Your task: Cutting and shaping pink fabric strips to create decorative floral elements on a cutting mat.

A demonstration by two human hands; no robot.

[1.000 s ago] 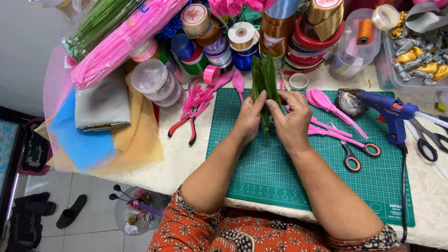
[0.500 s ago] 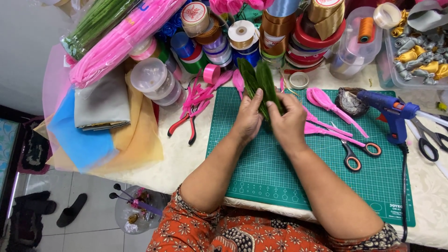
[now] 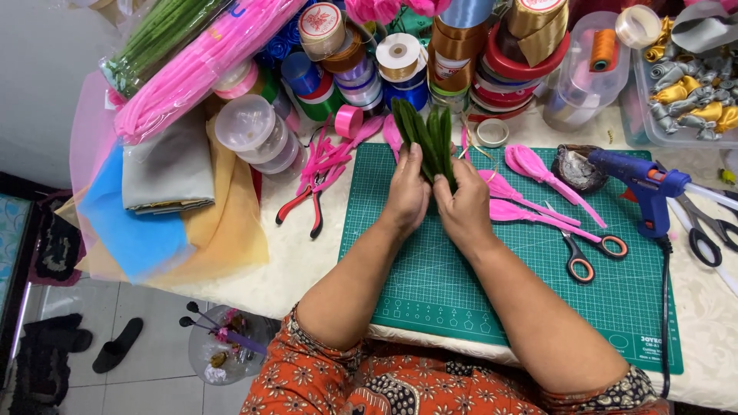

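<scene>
Though both hands, left [image 3: 407, 196] and right [image 3: 463, 209], pinch the leaves [image 3: 424, 138] at their base, the blades fanning above that grip look light, soft and easily creased.

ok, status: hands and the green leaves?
Left hand and right hand both gripping bunch of green fabric leaves, upright over green cutting mat. Pink fabric petals lying alongside, nothing blocking.

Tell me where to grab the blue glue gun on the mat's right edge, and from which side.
Probably the glue gun by its handle, which points toward the person, so reach in from the near, right side. Its dark nozzle faces left toward the brown dish; its cord trails down off the handle's end.
</scene>
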